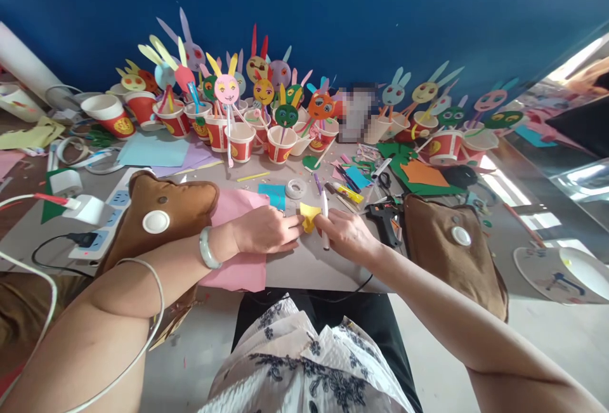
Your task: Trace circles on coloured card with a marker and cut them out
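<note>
Two hands (269,229) (349,232), paper rabbits (226,89) in cups (280,146)

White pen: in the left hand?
No, the right hand holds the white pen; the left hand is at the yellow paper.

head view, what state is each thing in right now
Left hand, fingers touching yellow paper
Right hand, gripping white pen
Yellow paper, between both hands
Black plug, plugged into power strip
White adapter, cable plugged in
Tape roll, lying flat
Glue gun, lying on table
Paper rabbits, propped in cups
</note>
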The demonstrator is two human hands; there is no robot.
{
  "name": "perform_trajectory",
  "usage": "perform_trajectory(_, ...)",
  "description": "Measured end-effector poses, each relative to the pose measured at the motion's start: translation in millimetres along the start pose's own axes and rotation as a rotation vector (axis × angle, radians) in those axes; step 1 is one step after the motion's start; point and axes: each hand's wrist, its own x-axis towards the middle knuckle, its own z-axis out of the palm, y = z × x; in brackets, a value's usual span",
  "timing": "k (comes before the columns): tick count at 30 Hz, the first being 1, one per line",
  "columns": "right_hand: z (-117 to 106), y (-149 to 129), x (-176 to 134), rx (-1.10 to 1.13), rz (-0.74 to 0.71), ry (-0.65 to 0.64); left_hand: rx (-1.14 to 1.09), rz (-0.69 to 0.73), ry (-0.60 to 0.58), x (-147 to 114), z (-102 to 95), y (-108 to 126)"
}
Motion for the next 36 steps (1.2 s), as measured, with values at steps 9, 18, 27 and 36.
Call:
perform_trajectory(9,-20.5,63.2,-1.8,-0.209,0.248,0.117,0.081,0.050,0.077,0.9,-3.7,1.6)
perform_trajectory(18,-3.4,142.7,31.6,-0.162,0.682,-0.124,0.124,0.065,-0.032,2.7,-3.3,-1.4)
perform_trajectory(27,-40.1,192.3,-14.4,-0.149,1.026,-0.014,0.086,0.069,-0.039,1.8,2.4,-4.1)
perform_trajectory(36,-35.0,248.7,-53.8,-0.103,1.161,-0.065,0.080,0.050,-0.110,3.2,0.4,-4.6)
